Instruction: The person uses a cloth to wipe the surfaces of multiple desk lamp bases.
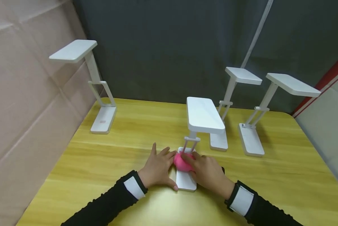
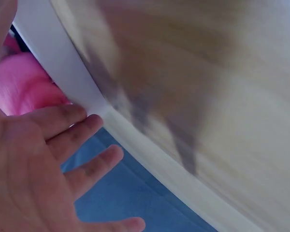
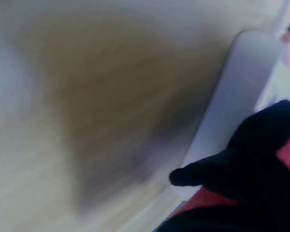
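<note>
A white folding desk lamp (image 1: 204, 114) stands in front, with a rounded pink thing, soft-looking (image 1: 181, 164), over its base (image 1: 186, 182). My right hand (image 1: 209, 172) holds the pink thing between index finger and thumb against the base. Spread fingers mark my left hand (image 1: 159, 166), beside the base's left edge; its thumb tip touches near the front corner. In the left wrist view, the left hand (image 2: 34, 159) is open beside the white base edge, the pink thing (image 2: 26, 84) behind. The right wrist view shows the base (image 3: 232, 96) and dark, blurred shapes; finger details there are unclear.
Similar white lamps stand around: one at the back left (image 1: 103, 119), two at the back right (image 1: 218, 141) (image 1: 252, 141). The yellow wood-grain table (image 1: 124, 201) borders a pale draped wall (image 1: 30, 110) on the left and a dark curtain (image 1: 157, 47) behind.
</note>
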Demonstrator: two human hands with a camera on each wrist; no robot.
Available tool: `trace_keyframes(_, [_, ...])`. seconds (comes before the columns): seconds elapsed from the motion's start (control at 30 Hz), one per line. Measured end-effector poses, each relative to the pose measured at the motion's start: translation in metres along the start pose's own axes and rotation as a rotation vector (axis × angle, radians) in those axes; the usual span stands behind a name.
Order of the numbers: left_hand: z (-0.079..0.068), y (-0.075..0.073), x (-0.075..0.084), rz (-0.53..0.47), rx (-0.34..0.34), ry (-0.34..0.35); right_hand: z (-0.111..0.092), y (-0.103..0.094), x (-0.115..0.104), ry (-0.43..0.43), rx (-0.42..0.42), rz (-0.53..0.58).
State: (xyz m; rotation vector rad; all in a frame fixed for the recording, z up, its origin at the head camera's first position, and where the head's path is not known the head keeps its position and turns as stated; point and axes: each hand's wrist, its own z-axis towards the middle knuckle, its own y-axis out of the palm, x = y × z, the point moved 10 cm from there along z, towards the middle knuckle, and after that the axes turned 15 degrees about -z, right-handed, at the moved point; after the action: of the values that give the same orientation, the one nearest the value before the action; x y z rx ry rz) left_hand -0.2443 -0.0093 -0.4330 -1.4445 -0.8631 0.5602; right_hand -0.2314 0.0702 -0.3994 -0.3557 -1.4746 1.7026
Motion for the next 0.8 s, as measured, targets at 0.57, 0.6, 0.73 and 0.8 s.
trace_keyframes(0.57, [0.007,-0.005,0.003,0.064,0.032,0.031,-0.057,-0.030,-0.020,-0.140,-0.121,0.385])
trace_keyframes(0.6, [0.008,-0.005,0.002,0.060,0.036,0.032,-0.058,-0.033,-0.015,-0.122,-0.096,0.394])
trace_keyframes(0.73, [0.016,-0.005,-0.005,0.037,0.036,0.019,-0.063,-0.040,0.000,-0.061,-0.060,0.366])
trace_keyframes(0.8, [0.020,-0.005,-0.011,0.016,0.032,0.004,-0.067,-0.043,0.000,-0.058,-0.033,0.330])
